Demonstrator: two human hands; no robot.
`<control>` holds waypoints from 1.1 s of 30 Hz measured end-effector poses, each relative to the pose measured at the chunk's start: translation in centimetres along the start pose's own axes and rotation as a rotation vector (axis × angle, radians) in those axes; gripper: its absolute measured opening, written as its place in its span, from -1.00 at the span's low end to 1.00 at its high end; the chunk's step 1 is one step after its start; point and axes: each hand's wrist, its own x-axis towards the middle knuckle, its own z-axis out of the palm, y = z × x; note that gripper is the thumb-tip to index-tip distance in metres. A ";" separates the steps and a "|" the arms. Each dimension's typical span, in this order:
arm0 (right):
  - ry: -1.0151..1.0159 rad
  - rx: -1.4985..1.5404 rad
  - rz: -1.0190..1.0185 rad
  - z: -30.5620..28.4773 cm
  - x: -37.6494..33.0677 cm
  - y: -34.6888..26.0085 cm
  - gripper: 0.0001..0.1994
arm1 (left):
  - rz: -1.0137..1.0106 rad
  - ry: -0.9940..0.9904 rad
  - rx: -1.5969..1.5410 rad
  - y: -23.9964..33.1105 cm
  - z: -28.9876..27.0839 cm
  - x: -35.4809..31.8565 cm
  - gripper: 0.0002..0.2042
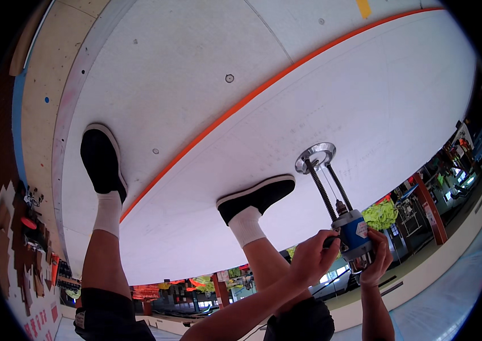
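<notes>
A blue and grey plunge router (356, 232), or a drill-like tool of that form, is tilted toward me at the right. Two spring-wrapped columns run from its body to a round metal base ring (316, 157), and a slim bit shows between them. That ring is at the white panel (366, 102); whether it lies fully flat on it, I cannot tell. My left hand (311, 254) is closed round the black side knob. Against the body's other side, my right hand (379, 257) is wrapped, its grip partly hidden behind the tool.
My feet in black shoes (256, 197) stand on either side of an orange strip (212, 123) that curves between the white panel and a grey panel (190, 51) with round fastener spots. Wooden edging (53, 74) borders the left. Beyond the panel hang bright green items (380, 214).
</notes>
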 end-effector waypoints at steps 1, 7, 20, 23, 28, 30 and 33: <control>0.006 0.008 0.001 0.1 0.0 0.0 -0.45 | -0.003 -0.007 0.004 0.3 -0.2 0.1 -0.75; 0.047 -0.001 0.005 0.4 0.1 -0.1 -0.46 | 0.019 -0.012 -0.011 0.3 -0.4 0.2 -0.74; 0.080 0.041 0.034 1.5 0.5 -0.4 -0.49 | 0.076 -0.065 0.003 -0.5 -1.1 0.9 -0.72; 0.068 0.001 0.008 1.4 0.6 -0.3 -0.50 | 0.067 -0.066 -0.006 -0.5 -1.1 0.9 -0.73; 0.064 -0.036 -0.010 1.3 0.7 -0.4 -0.51 | 0.055 -0.068 -0.013 -0.1 -1.2 1.0 -0.73; 0.059 -0.043 -0.013 1.3 0.8 -0.4 -0.52 | 0.049 -0.058 -0.019 0.0 -1.1 1.0 -0.74; 0.055 -0.043 -0.011 1.2 0.9 -0.3 -0.52 | 0.037 -0.052 0.021 0.0 -1.0 1.2 -0.75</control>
